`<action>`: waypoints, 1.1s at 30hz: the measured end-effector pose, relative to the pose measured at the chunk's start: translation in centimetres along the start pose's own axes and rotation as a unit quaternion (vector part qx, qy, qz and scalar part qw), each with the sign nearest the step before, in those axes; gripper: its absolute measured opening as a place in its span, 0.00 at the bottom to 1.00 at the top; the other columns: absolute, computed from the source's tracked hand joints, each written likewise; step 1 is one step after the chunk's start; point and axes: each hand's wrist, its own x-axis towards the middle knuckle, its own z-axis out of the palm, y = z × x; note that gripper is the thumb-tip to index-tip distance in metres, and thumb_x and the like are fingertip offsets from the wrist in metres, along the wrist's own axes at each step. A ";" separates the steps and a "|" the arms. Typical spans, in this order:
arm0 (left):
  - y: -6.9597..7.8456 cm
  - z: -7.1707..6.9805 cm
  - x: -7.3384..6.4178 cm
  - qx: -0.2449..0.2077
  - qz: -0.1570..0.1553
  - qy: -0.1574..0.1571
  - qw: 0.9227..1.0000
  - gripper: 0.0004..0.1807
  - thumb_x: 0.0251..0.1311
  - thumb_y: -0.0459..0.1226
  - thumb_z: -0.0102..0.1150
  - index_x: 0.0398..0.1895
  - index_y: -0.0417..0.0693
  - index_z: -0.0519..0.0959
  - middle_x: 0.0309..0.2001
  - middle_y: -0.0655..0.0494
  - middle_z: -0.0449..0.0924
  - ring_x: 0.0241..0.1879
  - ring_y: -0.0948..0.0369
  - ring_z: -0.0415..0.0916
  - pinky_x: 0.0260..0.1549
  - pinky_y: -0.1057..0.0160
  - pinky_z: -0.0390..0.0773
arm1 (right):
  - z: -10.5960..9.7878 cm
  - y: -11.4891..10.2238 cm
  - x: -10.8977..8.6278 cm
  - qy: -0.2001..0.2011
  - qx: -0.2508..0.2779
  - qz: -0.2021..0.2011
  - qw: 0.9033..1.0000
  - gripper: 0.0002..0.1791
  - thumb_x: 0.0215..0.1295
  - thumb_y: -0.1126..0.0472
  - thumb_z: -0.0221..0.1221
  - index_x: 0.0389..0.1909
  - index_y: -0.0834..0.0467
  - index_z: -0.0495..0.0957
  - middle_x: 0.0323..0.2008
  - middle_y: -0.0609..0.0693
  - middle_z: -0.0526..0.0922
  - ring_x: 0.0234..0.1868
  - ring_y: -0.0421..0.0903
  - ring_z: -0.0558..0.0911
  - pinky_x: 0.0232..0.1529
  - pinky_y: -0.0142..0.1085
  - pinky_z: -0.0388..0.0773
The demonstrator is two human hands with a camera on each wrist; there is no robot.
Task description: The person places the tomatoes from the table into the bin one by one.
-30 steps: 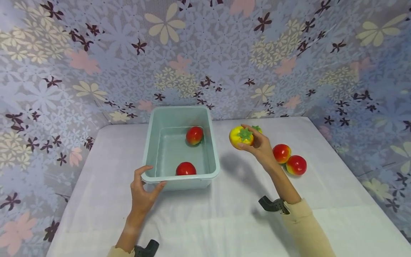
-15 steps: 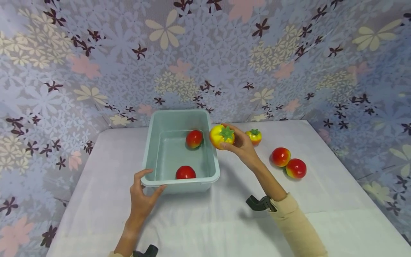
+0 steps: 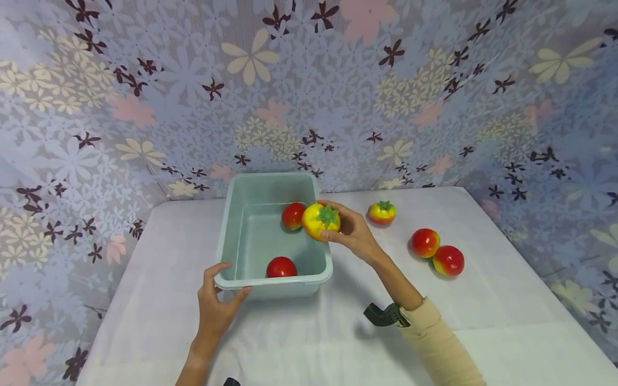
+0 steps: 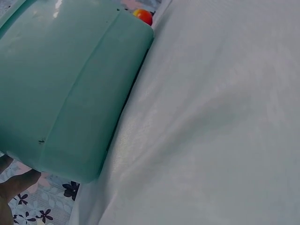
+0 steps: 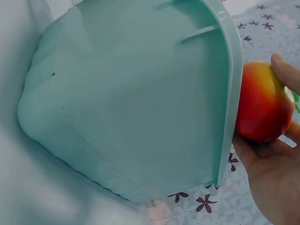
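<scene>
My right hand (image 3: pixel 356 234) grips a yellow-and-red tomato (image 3: pixel 316 222) with a green star-shaped leafy top, over the right rim of a pale green plastic bin (image 3: pixel 229 236). From the right wrist view, the tomato's red underside (image 5: pixel 265 105) appears beside the bin's rim, between thumb and fingers. At the bin's near left corner, my left hand (image 3: pixel 212 308) holds the rim, thumb in front and a finger over the edge. Inside the bin lie two red tomatoes, one toward the back right (image 3: pixel 292 215) and one by the near wall (image 3: pixel 281 267).
Right of the bin, a yellow-orange tomato (image 3: pixel 382 213) with a green top rests on the white-covered table (image 3: pixel 338 348). Two red-and-yellow tomatoes (image 3: pixel 425 243) lie close together farther right. A flower-patterned cloth (image 3: pixel 347 107) rises behind and at both sides.
My right hand has carried the tomato leftward from beside the bin to over its right rim. The yellow-orange tomato behind it has come into full view. My left hand keeps its hold.
</scene>
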 end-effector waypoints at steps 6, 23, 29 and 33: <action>0.1 -0.2 -0.3 0.006 -0.001 -0.003 1.000 0.35 0.49 0.44 0.75 0.53 0.31 0.71 0.42 0.36 0.79 0.39 0.66 0.77 0.35 0.78 0.75 | 0.1 0.6 0.0 0.002 0.007 -0.018 1.000 0.35 0.60 0.62 0.67 0.67 0.66 0.65 0.63 0.64 0.71 0.55 0.43 0.77 0.59 0.34 0.74; -0.7 -0.3 -0.6 0.007 -0.007 -0.010 1.000 0.36 0.40 0.33 0.77 0.54 0.31 0.71 0.43 0.37 0.80 0.42 0.69 0.76 0.32 0.76 0.77 | 1.1 1.3 0.0 0.036 0.006 -0.053 0.998 0.35 0.61 0.61 0.67 0.67 0.66 0.65 0.63 0.61 0.73 0.55 0.42 0.77 0.57 0.34 0.76; -0.5 -0.3 -0.3 0.013 -0.011 -0.017 1.000 0.34 0.43 0.34 0.76 0.53 0.30 0.70 0.44 0.35 0.79 0.41 0.60 0.78 0.34 0.77 0.76 | 1.3 0.5 0.8 0.019 -0.011 -0.056 0.998 0.37 0.61 0.57 0.67 0.68 0.66 0.65 0.65 0.63 0.70 0.60 0.41 0.73 0.65 0.41 0.68; -0.2 -0.4 -0.1 0.009 -0.008 -0.021 1.000 0.34 0.46 0.36 0.75 0.52 0.29 0.70 0.43 0.33 0.79 0.40 0.59 0.78 0.34 0.77 0.76 | 1.8 0.1 1.1 -0.006 -0.047 -0.047 0.998 0.39 0.60 0.52 0.67 0.68 0.63 0.65 0.66 0.61 0.70 0.65 0.48 0.70 0.70 0.53 0.58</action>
